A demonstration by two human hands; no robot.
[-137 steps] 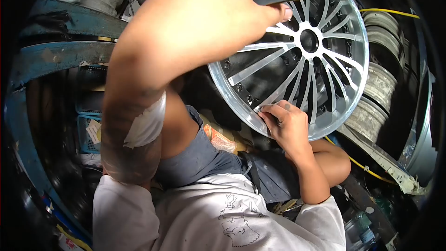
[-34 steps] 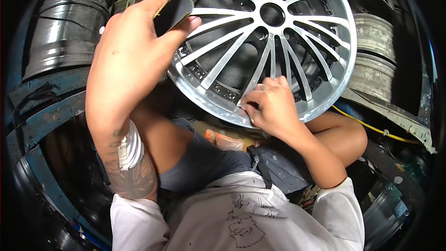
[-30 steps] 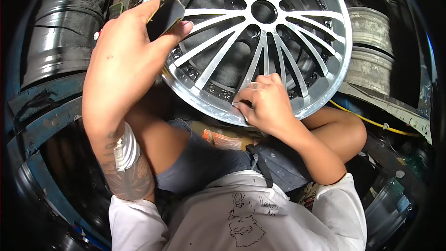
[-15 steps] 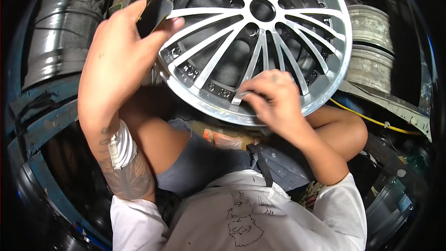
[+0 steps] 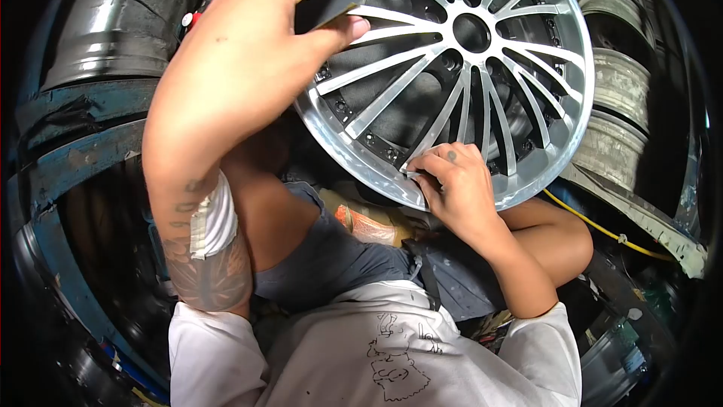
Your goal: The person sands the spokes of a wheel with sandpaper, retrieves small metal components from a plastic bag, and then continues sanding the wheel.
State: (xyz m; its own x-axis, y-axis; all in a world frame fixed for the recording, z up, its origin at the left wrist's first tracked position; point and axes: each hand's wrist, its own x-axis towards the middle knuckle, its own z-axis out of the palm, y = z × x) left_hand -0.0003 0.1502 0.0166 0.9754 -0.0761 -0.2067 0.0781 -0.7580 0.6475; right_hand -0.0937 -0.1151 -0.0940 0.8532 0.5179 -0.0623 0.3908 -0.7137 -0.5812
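A silver multi-spoke car wheel rim (image 5: 398, 92) with black gaps between its spokes lies face up before my lap. My left hand (image 5: 230, 57) is closed on a curled dark sheet that looks like sandpaper (image 5: 333, 0), held above the wheel's left edge. Low on the wheel, my right hand (image 5: 463, 185) pinches a small greyish piece (image 5: 410, 172) against the outer end of a spoke, near the lip. My fingers hide most of that piece, so I cannot make out its kind.
Bare metal rims are stacked at the right (image 5: 619, 91), with a dark glossy rim (image 5: 124, 23) at the left on a blue metal frame (image 5: 90, 106). A yellow hose (image 5: 602, 230) runs past my knee. An orange-marked package (image 5: 369, 225) lies beneath the wheel.
The wheel appears further right and slightly lower in view. My left hand and its sheet have shifted right and up in view; my right hand stays pinched at the spoke's outer end.
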